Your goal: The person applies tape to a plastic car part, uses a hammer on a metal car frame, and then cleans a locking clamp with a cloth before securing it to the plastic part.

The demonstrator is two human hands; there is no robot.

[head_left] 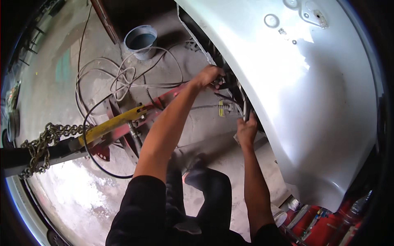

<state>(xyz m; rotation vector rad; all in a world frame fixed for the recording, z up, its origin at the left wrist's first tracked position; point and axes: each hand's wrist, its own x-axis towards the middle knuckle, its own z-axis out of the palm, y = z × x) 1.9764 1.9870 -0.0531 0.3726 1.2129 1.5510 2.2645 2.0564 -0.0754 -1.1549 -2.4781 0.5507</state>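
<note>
My left hand point(210, 78) is closed at the dark opening along the edge of the silver-white car body panel point(320, 102); what its fingers hold is too hidden to name. Below and to the right, my right hand point(247, 130) grips the lower part of a long metal tool point(245, 105), which reaches up into that opening. A black hose or strap point(223, 96) runs just below my left hand. A small yellow-edged metal fitting point(221, 108) on a cable lies left of the tool.
A red and yellow steel frame point(113, 121) with a chain point(39, 149) crosses the left side. Coiled cables point(128, 82) lie on the concrete floor near a grey bucket point(140, 41). My legs are below. Red tool cases point(328, 225) sit at the lower right.
</note>
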